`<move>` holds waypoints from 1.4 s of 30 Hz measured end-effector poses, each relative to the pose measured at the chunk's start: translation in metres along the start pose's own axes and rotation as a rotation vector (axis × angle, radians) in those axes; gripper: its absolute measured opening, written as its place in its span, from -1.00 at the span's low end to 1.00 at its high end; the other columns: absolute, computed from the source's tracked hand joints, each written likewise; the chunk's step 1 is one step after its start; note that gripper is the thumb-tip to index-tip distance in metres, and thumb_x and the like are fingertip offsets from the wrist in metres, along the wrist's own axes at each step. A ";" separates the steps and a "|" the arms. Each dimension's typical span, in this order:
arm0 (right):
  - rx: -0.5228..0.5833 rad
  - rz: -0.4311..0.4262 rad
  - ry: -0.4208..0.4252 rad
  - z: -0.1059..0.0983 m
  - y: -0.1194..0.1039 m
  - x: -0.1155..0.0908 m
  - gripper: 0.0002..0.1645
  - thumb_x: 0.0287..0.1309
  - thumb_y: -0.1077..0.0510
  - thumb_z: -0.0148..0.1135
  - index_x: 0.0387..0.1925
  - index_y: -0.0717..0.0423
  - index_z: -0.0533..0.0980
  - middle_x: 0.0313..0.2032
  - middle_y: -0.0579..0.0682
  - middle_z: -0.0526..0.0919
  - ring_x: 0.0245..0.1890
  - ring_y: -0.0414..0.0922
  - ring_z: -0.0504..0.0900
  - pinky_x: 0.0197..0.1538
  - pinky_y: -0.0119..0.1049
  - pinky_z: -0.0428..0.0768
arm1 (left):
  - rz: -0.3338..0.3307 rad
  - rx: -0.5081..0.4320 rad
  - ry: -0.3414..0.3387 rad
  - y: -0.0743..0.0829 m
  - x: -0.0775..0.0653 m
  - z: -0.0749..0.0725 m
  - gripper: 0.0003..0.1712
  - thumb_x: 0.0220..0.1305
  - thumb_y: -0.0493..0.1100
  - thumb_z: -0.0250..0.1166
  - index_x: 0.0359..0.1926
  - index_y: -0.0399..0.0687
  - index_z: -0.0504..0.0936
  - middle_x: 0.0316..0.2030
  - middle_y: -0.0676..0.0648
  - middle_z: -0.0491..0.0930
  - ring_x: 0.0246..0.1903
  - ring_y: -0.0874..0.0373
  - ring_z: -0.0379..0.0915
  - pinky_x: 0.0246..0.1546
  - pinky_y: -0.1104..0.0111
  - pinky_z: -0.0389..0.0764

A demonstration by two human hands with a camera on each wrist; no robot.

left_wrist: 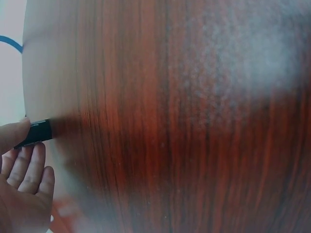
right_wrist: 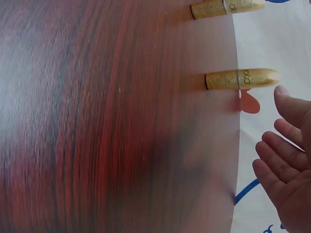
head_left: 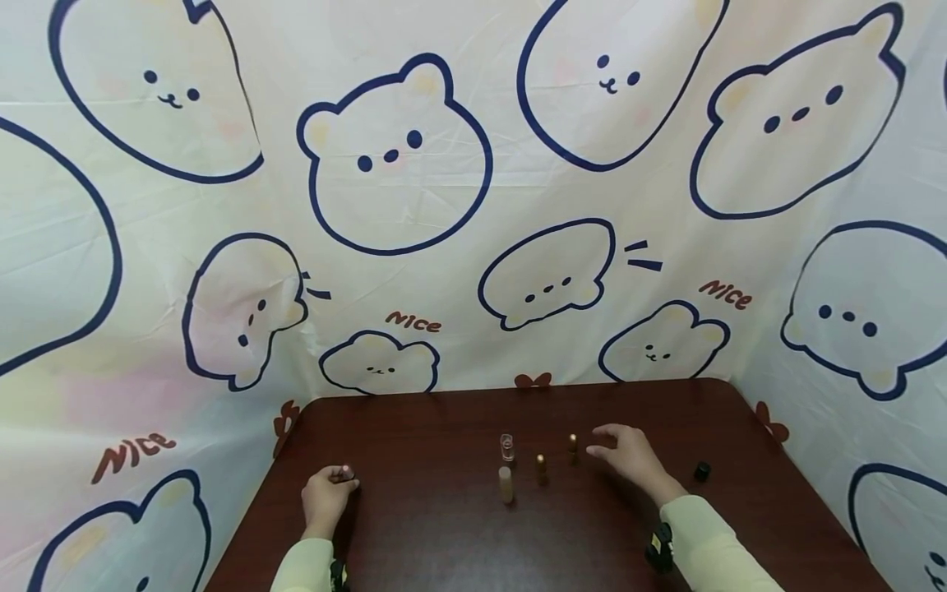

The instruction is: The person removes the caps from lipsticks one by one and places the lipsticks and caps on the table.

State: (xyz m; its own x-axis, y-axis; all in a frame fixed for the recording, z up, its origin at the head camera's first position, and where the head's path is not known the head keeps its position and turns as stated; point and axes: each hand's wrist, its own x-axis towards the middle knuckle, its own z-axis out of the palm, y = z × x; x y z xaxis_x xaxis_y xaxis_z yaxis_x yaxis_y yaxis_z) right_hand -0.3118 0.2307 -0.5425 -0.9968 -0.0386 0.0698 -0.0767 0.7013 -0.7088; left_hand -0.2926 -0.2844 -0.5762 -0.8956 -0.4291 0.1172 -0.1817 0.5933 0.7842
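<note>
In the head view my left hand (head_left: 328, 496) is over the left part of the table. It pinches a small black tube (left_wrist: 38, 133) between thumb and fingers, and part of the tube is hidden by them. My right hand (head_left: 632, 456) is held with its fingers apart, just right of a gold bullet-shaped lipstick tube (head_left: 573, 448) standing upright. The right wrist view shows the thumb close to the tip of this gold tube (right_wrist: 243, 78); the palm holds nothing. A second gold lipstick tube (head_left: 541, 469) stands to its left.
Left of the gold tubes stand a clear tube (head_left: 506, 447) and, nearer, a beige tube (head_left: 505, 485). A short black cap-like piece (head_left: 702, 471) sits at the right. The dark wooden table (head_left: 444, 534) ends at a printed cloth backdrop (head_left: 459, 288).
</note>
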 end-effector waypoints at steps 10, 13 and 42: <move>0.017 0.009 -0.008 0.021 -0.009 0.007 -0.58 0.12 0.09 0.41 0.00 0.17 0.60 0.01 0.13 0.62 0.08 0.12 0.54 0.06 0.10 0.50 | 0.002 0.000 -0.016 -0.003 0.002 0.000 -0.74 0.06 -0.36 0.41 -0.21 -0.42 0.62 -0.36 -0.29 0.63 -0.25 -0.24 0.52 -0.20 -0.07 0.49; 0.013 0.001 -0.009 0.025 -0.010 0.009 -0.57 0.12 0.10 0.41 0.01 0.20 0.60 0.01 0.15 0.62 0.09 0.14 0.53 0.05 0.10 0.50 | 0.007 0.000 -0.014 -0.003 0.002 0.000 -0.74 0.07 -0.36 0.40 -0.20 -0.44 0.62 -0.35 -0.30 0.63 -0.25 -0.24 0.52 -0.20 -0.09 0.48; 0.015 -0.038 0.039 0.043 -0.009 0.015 -0.69 0.15 0.17 0.37 -0.08 0.22 0.63 -0.08 0.12 0.67 0.00 0.13 0.58 -0.02 0.06 0.55 | 0.019 0.014 -0.013 -0.003 0.002 0.000 -0.77 0.07 -0.36 0.41 -0.24 -0.41 0.63 -0.39 -0.26 0.64 -0.29 -0.21 0.54 -0.24 -0.06 0.50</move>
State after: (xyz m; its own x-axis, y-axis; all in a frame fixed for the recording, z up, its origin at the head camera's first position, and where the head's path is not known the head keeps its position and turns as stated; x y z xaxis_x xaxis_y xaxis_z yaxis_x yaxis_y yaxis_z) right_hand -0.3266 0.1936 -0.5653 -0.9916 -0.0364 0.1239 -0.1147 0.6890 -0.7156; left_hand -0.2940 -0.2865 -0.5784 -0.9042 -0.4087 0.1243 -0.1699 0.6110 0.7732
